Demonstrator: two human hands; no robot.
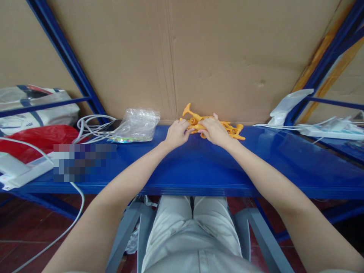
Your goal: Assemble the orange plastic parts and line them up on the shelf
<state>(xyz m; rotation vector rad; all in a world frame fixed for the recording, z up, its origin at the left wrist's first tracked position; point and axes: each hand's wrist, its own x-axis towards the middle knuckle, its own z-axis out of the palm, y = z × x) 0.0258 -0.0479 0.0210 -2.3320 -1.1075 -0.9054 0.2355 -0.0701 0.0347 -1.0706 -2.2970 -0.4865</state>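
Note:
A small heap of orange-yellow plastic pieces (234, 131) lies at the back of the blue table, close to the cardboard wall. One piece with a T-shaped end (187, 110) sticks up at the left of the heap. My left hand (178, 134) is at the heap's left side, its fingers closed on the left end of an orange-yellow plastic piece (194, 127). From the right, my right hand (215, 131) has its fingers curled over the same piece. The fingers cover much of it, so its full shape is hidden.
A clear plastic bag (139, 123) and coiled white cables (93, 127) lie to the left. Farther left are a red bag (42, 138) and a white power strip (25, 170). White plastic packaging (287, 108) stands at the right, near the blue frame (315, 72).

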